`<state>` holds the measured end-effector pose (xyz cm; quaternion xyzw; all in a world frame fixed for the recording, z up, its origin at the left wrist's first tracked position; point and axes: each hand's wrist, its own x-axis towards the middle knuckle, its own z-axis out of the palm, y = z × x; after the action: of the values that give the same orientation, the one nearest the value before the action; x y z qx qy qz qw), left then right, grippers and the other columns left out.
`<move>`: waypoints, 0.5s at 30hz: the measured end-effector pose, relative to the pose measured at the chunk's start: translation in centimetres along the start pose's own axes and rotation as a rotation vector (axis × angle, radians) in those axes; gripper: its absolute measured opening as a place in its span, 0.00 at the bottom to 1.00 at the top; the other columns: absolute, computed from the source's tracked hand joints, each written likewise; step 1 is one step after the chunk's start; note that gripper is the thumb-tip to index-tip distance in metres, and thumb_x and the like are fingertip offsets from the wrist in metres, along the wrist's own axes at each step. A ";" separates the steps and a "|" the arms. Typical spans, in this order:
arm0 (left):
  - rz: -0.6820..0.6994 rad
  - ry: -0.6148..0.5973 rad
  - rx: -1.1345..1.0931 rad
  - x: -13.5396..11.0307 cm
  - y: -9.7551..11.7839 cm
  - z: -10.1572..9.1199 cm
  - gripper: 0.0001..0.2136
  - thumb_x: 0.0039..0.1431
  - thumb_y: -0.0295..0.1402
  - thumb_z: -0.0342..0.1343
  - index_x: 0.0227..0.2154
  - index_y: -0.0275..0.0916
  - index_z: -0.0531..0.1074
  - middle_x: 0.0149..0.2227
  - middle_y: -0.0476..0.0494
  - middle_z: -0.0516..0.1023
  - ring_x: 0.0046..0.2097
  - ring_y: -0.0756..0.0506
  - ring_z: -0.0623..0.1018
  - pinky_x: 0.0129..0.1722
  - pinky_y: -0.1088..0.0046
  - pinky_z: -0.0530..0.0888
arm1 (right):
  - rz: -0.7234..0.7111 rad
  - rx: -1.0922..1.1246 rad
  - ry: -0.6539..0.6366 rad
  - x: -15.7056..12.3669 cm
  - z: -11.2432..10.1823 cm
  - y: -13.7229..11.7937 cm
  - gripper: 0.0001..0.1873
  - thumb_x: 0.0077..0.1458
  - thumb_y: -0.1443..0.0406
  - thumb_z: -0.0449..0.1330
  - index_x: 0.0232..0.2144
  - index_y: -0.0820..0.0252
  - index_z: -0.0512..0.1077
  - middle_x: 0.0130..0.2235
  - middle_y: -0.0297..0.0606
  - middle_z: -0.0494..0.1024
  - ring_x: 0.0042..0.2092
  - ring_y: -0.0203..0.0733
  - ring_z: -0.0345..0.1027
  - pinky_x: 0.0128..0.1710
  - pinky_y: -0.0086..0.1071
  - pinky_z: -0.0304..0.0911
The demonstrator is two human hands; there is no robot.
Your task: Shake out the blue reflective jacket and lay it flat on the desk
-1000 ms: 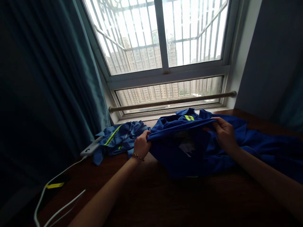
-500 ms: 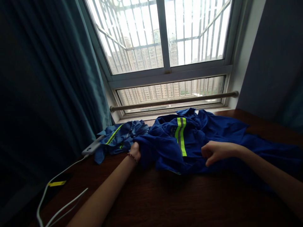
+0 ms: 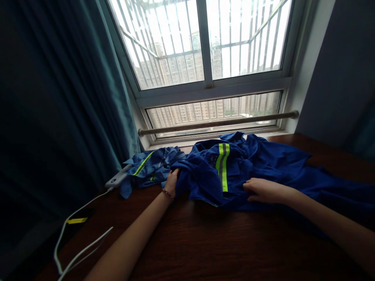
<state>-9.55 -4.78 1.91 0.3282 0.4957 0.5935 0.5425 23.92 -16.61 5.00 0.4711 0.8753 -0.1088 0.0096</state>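
A blue work garment with a yellow-green and grey reflective stripe lies spread over the dark wooden table. My left hand, a bead bracelet at its wrist, is closed on the garment's left edge. My right hand lies on the cloth just right of the stripe, fingers curled against the fabric. A second blue garment with a yellow stripe is crumpled at the left, beside my left hand.
A grey phone lies at the table's left edge with a white cable running off it. Dark teal curtain hangs at the left. Behind the clothes stand a barred window and a rail.
The garment, held up between both hands a second ago, has been turned over and laid down with the stripe on top. My right hand moved down onto the cloth; my left hand shifted slightly.
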 end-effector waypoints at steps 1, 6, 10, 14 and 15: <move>0.024 -0.007 0.020 -0.2 -0.1 0.1 0.13 0.50 0.31 0.56 0.40 0.36 0.69 0.29 0.45 0.77 0.29 0.47 0.76 0.30 0.74 0.74 | 0.006 -0.006 -0.014 0.1 0.1 0.3 0.09 0.50 0.60 0.53 0.28 0.60 0.69 0.30 0.39 0.70 0.33 0.42 0.65 0.32 0.31 0.56; 0.065 -0.163 -0.011 -1.4 -0.7 0.7 0.19 0.48 0.32 0.59 0.45 0.38 0.66 0.38 0.43 0.76 0.38 0.45 0.76 0.41 0.68 0.73 | -0.004 0.061 -0.019 0.3 0.3 0.8 0.15 0.55 0.61 0.46 0.25 0.61 0.68 0.25 0.38 0.70 0.25 0.37 0.61 0.25 0.29 0.53; 0.165 -0.233 0.029 -2.4 -1.0 1.3 0.28 0.43 0.28 0.63 0.49 0.40 0.61 0.45 0.42 0.72 0.47 0.42 0.72 0.49 0.65 0.68 | -0.023 0.198 -0.018 0.7 -0.1 1.0 0.13 0.52 0.58 0.50 0.26 0.60 0.68 0.25 0.36 0.69 0.26 0.36 0.61 0.26 0.28 0.55; 0.246 -0.248 0.127 -2.7 -1.8 1.4 0.39 0.37 0.26 0.65 0.54 0.41 0.53 0.53 0.37 0.65 0.54 0.39 0.65 0.53 0.63 0.62 | -0.011 0.212 0.142 0.6 -1.4 4.1 0.24 0.46 0.51 0.56 0.41 0.60 0.68 0.40 0.42 0.70 0.39 0.43 0.63 0.38 0.34 0.60; 0.282 -0.267 0.172 -2.6 -2.0 1.3 0.41 0.37 0.27 0.65 0.55 0.41 0.51 0.55 0.36 0.61 0.56 0.38 0.62 0.55 0.62 0.60 | 0.015 0.160 0.194 0.4 -1.6 5.5 0.28 0.45 0.50 0.56 0.45 0.59 0.66 0.46 0.44 0.67 0.45 0.48 0.61 0.44 0.38 0.58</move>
<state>-7.21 -7.18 0.80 0.5151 0.4175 0.5704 0.4848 28.42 -13.06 5.54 0.4851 0.8571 -0.1321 -0.1119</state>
